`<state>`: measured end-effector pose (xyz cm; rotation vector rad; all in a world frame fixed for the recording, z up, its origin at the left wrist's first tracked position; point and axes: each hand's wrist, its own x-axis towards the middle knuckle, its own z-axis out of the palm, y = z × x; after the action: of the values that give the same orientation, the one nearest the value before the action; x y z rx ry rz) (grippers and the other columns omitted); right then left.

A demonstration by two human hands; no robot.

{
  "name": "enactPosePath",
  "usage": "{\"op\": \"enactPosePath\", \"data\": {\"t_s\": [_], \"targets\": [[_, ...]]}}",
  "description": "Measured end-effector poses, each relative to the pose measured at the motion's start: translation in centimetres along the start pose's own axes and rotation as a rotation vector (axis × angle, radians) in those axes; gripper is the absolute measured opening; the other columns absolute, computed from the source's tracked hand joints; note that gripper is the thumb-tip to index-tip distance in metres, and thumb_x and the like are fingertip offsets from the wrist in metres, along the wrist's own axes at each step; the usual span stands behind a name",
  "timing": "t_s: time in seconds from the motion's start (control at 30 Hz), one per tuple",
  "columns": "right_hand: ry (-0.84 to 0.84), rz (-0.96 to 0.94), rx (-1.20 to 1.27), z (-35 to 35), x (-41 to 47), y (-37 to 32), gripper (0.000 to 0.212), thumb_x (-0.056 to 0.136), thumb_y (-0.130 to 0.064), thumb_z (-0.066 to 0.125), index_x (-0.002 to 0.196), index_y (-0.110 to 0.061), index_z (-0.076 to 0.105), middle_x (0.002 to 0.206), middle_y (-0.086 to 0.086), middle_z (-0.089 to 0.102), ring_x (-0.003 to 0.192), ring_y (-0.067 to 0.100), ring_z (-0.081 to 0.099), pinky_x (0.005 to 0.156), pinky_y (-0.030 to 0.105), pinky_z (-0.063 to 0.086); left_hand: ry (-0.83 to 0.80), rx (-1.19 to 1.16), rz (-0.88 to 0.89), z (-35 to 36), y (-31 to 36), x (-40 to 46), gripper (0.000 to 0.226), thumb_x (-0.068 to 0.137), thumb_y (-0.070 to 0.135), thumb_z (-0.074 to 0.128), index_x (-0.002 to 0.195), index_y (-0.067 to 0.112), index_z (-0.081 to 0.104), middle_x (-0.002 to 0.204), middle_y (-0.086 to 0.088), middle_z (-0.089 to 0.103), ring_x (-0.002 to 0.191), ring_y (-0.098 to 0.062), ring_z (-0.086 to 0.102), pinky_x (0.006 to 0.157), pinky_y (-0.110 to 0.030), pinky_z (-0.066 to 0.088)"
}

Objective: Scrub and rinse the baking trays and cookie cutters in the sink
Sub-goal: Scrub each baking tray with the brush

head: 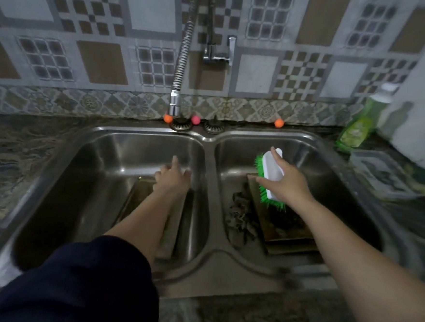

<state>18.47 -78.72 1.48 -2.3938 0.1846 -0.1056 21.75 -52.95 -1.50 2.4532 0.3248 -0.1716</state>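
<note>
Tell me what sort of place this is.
Most likely a home kitchen: a double-bowl steel sink set in a stone counter, a patterned tiled wall with a flexible tap, and a green dish soap bottle.
</note>
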Motion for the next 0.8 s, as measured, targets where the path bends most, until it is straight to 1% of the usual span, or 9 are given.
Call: {"op": "enactPosePath", "data": {"t_s": [0.1, 0.17, 0.23, 0.3, 0.4, 0.5, 0.57, 0.67, 0.8], "targets": [[-0.035, 0.002, 0.002, -1.9, 0.6, 3.0, 0.085, 0.084, -0.036, 0.071, 0.150, -0.042, 0.019, 0.153, 0.005, 0.034, 0.136, 0.028, 0.035, 0.101, 0.034, 0.035, 0.021, -0.055, 0.158, 3.4, 4.6, -0.5, 0.063, 0.099, 0.040, 0.038, 0.153, 0.020, 0.014, 0.148, -0.020, 0.031, 0.136, -0.039, 0.028, 0.111, -0.045, 0.025], [-0.073, 0.019, -0.016, -3.0, 1.1, 5.0, 0.086, 0.084, -0.036, 0.071, 0.150, -0.043, 0.016, 0.154, 0.003, 0.031, 0.137, 0.028, 0.033, 0.102, 0.036, 0.035, -0.018, -0.123, 0.216, 6.0, 6.9, -1.5, 0.062, 0.099, 0.037, 0.041, 0.153, 0.020, 0.016, 0.146, -0.018, 0.036, 0.135, -0.038, 0.033, 0.113, -0.044, 0.026], [-0.111, 0.029, -0.014, -3.9, 1.7, 7.2, 0.088, 0.084, -0.035, 0.071, 0.150, -0.044, 0.014, 0.155, 0.002, 0.030, 0.138, 0.028, 0.032, 0.104, 0.037, 0.036, -0.098, -0.173, 0.231, 8.6, 8.7, -2.8, 0.062, 0.099, 0.035, 0.043, 0.153, 0.020, 0.015, 0.146, -0.014, 0.039, 0.139, -0.035, 0.031, 0.115, -0.045, 0.024], [-0.123, 0.018, 0.000, -4.4, 2.3, 9.5, 0.094, 0.082, -0.032, 0.074, 0.150, -0.043, 0.011, 0.156, 0.001, 0.029, 0.140, 0.026, 0.030, 0.107, 0.037, 0.033, -0.177, -0.233, 0.207, 11.2, 9.9, -3.8, 0.062, 0.099, 0.031, 0.044, 0.153, 0.022, 0.016, 0.145, -0.012, 0.042, 0.139, -0.033, 0.031, 0.115, -0.046, 0.026], [-0.157, 0.022, 0.001, -4.6, 3.2, 12.5, 0.105, 0.079, -0.029, 0.077, 0.151, -0.042, 0.002, 0.157, -0.002, 0.026, 0.141, 0.024, 0.029, 0.109, 0.033, 0.030, -0.257, -0.248, 0.132, 14.9, 10.8, -4.5, 0.061, 0.098, 0.032, 0.044, 0.152, 0.031, 0.016, 0.139, -0.011, 0.048, 0.130, -0.034, 0.043, 0.107, -0.050, 0.038], [-0.190, 0.085, 0.026, -4.0, 4.0, 15.0, 0.111, 0.078, -0.025, 0.078, 0.152, -0.038, -0.004, 0.158, -0.002, 0.024, 0.140, 0.027, 0.031, 0.109, 0.035, 0.032, -0.328, -0.200, 0.010, 17.9, 10.9, -4.9, 0.063, 0.099, 0.036, 0.043, 0.152, 0.035, 0.010, 0.150, -0.010, 0.037, 0.133, -0.032, 0.040, 0.109, -0.045, 0.036], [-0.210, 0.123, 0.024, -3.2, 4.4, 16.2, 0.114, 0.077, -0.023, 0.079, 0.152, -0.036, -0.006, 0.158, 0.000, 0.023, 0.139, 0.028, 0.032, 0.109, 0.040, 0.034, -0.349, -0.181, -0.041, 19.2, 10.8, -5.2, 0.063, 0.100, 0.033, 0.042, 0.153, 0.031, 0.006, 0.149, -0.013, 0.037, 0.128, -0.032, 0.045, 0.107, -0.041, 0.039], [-0.245, 0.169, 0.001, -1.7, 5.0, 17.4, 0.114, 0.076, -0.019, 0.079, 0.153, -0.033, -0.003, 0.154, 0.004, 0.028, 0.135, 0.031, 0.036, 0.106, 0.044, 0.038, -0.349, -0.157, -0.065, 20.9, 10.7, -4.7, 0.063, 0.101, 0.030, 0.041, 0.153, 0.028, 0.007, 0.144, -0.015, 0.043, 0.124, -0.031, 0.049, 0.106, -0.042, 0.041], [-0.204, 0.206, -0.045, 0.0, 5.8, 18.2, 0.111, 0.075, -0.023, 0.078, 0.153, -0.031, 0.000, 0.151, 0.004, 0.032, 0.133, 0.032, 0.037, 0.105, 0.046, 0.039, -0.319, -0.095, -0.048, 22.7, 10.6, -3.2, 0.061, 0.100, 0.026, 0.042, 0.153, 0.024, 0.012, 0.139, -0.016, 0.050, 0.125, -0.033, 0.048, 0.105, -0.040, 0.040]]}}
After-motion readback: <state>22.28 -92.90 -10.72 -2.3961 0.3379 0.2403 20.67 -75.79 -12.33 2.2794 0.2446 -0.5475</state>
